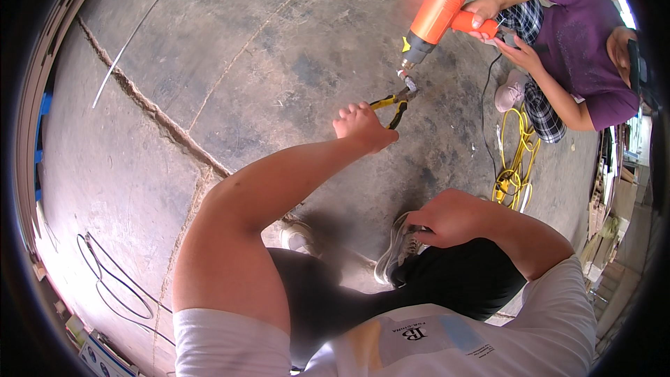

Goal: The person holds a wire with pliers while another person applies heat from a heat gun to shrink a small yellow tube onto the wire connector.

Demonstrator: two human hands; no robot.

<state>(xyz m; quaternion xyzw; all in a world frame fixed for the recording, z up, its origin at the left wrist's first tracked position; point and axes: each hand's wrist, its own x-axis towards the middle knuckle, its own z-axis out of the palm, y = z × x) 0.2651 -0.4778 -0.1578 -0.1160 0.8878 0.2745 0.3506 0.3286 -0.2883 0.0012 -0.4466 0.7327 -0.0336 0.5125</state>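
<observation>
My left hand (364, 128) is closed around the yellow-and-black handles of a pair of pliers (398, 113), held out over the concrete floor. At the pliers' jaws is a small whitish piece (410, 84), too small to make out. Just above it points the nozzle of an orange heat gun (434, 15), gripped by a co-worker's hand (481, 15). The co-worker's other hand (520, 54) is close to the gun's handle end. My right hand (441, 220) hangs by my knee above my shoe (395, 250), its fingers loosely apart and holding nothing.
A co-worker in a purple shirt (583, 49) squats at the far right. Beside them lies a coiled yellow cord (515, 160). A black cable (115, 276) loops at the near left, and a thin bent strip (132, 36) lies far left. A rough crack (157, 115) crosses the floor.
</observation>
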